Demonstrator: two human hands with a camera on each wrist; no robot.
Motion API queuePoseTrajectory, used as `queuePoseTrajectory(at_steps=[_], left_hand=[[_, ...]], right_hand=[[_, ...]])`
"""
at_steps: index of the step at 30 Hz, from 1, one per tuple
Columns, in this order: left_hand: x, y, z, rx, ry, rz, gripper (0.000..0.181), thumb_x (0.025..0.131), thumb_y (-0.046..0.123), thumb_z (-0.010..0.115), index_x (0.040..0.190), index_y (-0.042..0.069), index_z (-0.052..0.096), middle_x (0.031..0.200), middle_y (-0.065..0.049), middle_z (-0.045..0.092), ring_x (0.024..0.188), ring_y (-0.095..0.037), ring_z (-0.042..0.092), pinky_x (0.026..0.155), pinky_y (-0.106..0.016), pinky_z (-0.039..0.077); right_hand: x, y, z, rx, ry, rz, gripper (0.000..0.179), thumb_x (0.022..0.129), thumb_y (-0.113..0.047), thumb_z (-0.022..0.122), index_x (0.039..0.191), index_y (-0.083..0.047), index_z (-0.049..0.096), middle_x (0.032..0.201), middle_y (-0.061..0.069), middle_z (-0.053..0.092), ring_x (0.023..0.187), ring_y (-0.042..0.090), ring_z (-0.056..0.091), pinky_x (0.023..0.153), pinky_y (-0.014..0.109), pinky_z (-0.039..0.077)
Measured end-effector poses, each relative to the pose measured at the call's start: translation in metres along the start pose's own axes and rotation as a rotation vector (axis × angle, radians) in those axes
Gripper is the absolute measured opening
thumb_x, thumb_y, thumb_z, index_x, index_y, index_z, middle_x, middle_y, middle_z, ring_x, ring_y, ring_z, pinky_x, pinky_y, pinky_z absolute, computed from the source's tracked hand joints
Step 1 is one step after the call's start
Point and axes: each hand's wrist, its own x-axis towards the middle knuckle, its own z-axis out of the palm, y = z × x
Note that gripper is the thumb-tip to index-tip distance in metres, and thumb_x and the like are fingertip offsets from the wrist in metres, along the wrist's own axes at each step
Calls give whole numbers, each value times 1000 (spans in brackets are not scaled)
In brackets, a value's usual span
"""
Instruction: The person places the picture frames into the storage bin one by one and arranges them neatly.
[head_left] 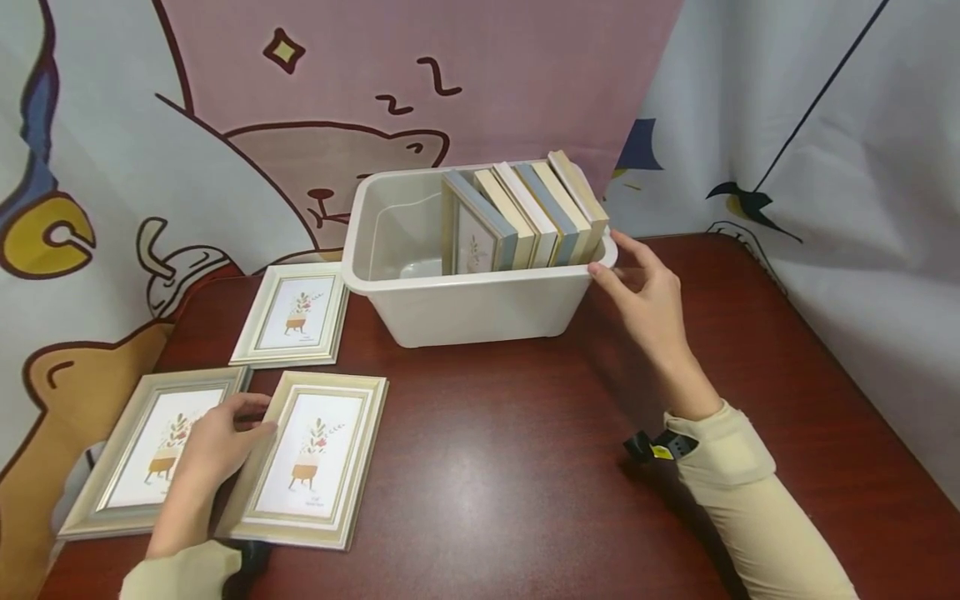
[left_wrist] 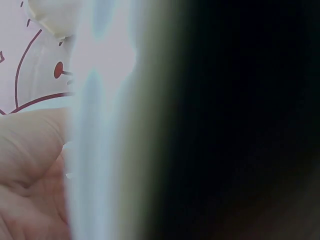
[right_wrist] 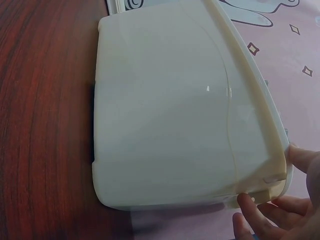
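My left hand is at the left edge of a cream picture frame, its thumb and fingers holding that edge. In the left wrist view a blurred pale frame edge covers part of the hand, and the fingertips are hidden. A grey-beige picture frame lies partly under the left forearm. My right hand grips the right end of a white plastic bin by its rim, thumb in front. Several picture frames lean side by side in the bin's right part.
A white picture frame lies flat beside the bin's left end. The dark red-brown table carries everything. Behind it hangs a curtain printed with cartoon animals, close to the bin's back.
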Motion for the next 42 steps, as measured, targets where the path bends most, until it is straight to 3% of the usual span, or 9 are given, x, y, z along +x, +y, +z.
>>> queuePoseTrajectory(at_steps=[6,10,14,20,24,27,29,35,42], left_hand=[[2,0,3,-60,23,17,42,90,12,65,128,-4,57,120,-31,66,104,-43,66,79,-39,56],[0,3,5,-102,55,14,40,91,12,66,128,-1,60,118,-28,69,104,-39,67,69,-14,46],[-5,9,4,-120,119,26,38,91,11,68,128,4,63,117,-24,70,103,-35,69,66,-8,41],[-11,21,-5,-225,251,108,36,91,9,70,127,5,66,115,-23,72,83,16,57,65,-1,44],[-14,32,-9,-312,347,108,37,88,6,73,124,6,69,104,7,76,82,24,52,72,2,44],[-15,39,-11,-382,415,89,37,85,4,75,122,7,70,94,33,63,81,19,56,75,2,45],[-16,44,-12,-429,462,104,38,84,1,75,121,5,70,91,38,59,80,16,59,75,2,46],[-16,58,-22,-604,566,209,41,82,-11,70,121,1,67,98,27,67,83,8,65,75,-3,51],[-14,84,-47,-1094,558,323,42,83,-16,67,121,0,63,106,-3,72,88,-11,67,74,-12,56]], right_hand=[[0,0,-1,-5,3,-2,50,92,-23,71,140,-15,58,115,22,72,81,-18,62,63,8,47],[0,0,-1,-4,-3,-4,51,92,-23,71,140,-14,58,119,21,71,82,-17,62,62,8,47],[0,0,0,-1,-9,-9,51,91,-21,72,140,-13,58,121,21,70,82,-17,62,62,8,47],[0,-1,0,-8,-6,-3,50,92,-22,71,140,-15,58,115,23,71,81,-17,62,62,9,46],[0,-2,-1,-13,-8,3,51,92,-23,71,141,-16,58,113,24,72,81,-16,62,62,9,46],[0,-3,-1,-13,-7,10,51,92,-23,71,141,-16,58,112,25,72,81,-16,63,62,10,46],[-1,-4,-1,-11,-6,17,51,92,-22,71,141,-17,58,111,24,72,80,-16,63,61,10,46],[0,-3,-1,-6,-13,31,53,91,-21,72,142,-17,57,111,21,72,79,-16,62,59,9,44],[-1,-3,-1,-5,-17,25,53,91,-21,72,142,-16,56,117,21,71,81,-16,61,61,8,44]])
